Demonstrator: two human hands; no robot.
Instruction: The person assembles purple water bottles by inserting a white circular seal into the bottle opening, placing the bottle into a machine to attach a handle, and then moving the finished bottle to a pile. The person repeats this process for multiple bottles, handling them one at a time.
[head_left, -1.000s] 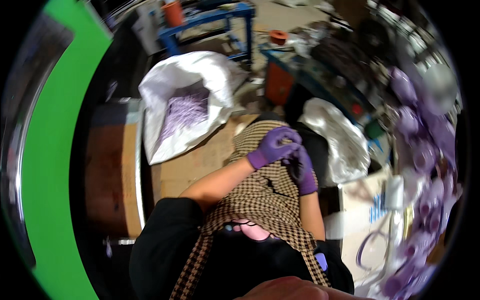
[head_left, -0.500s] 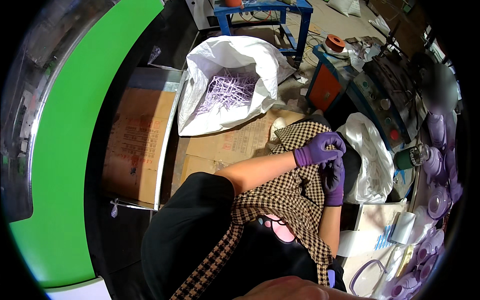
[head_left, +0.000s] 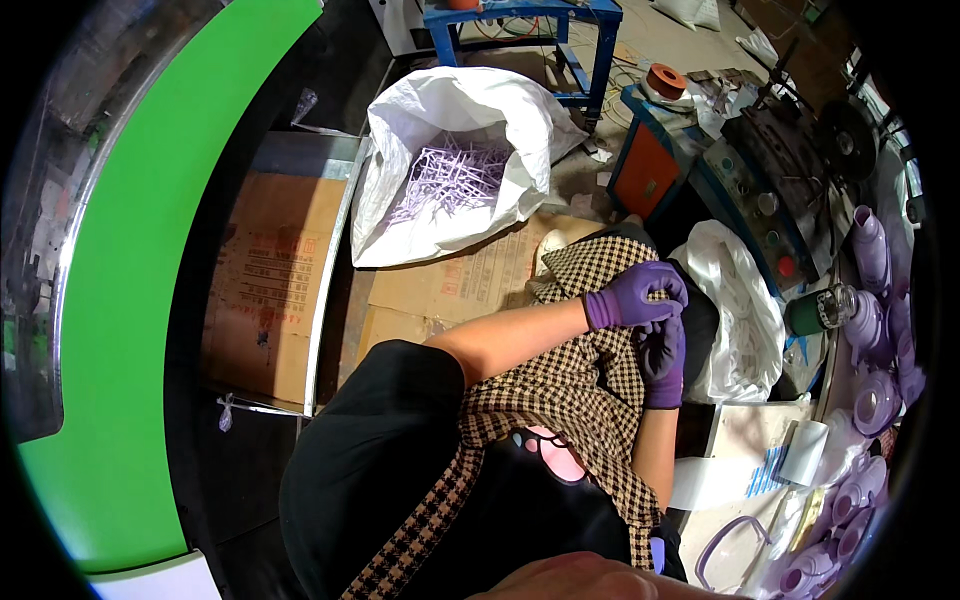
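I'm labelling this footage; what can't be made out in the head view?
Head view:
Anything between the purple-gloved left hand and purple-gloved right hand: hidden by both.
Bottom of the white woven sack: hidden by thin lilac sticks.
Far part of the blue metal table: cut off by the upper edge.

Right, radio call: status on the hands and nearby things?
Left hand and right hand gloved, together over checked apron. Anything held: unclear. Open white sack with lilac sticks ahead, left.

Purple gloves (both worn), curled close together
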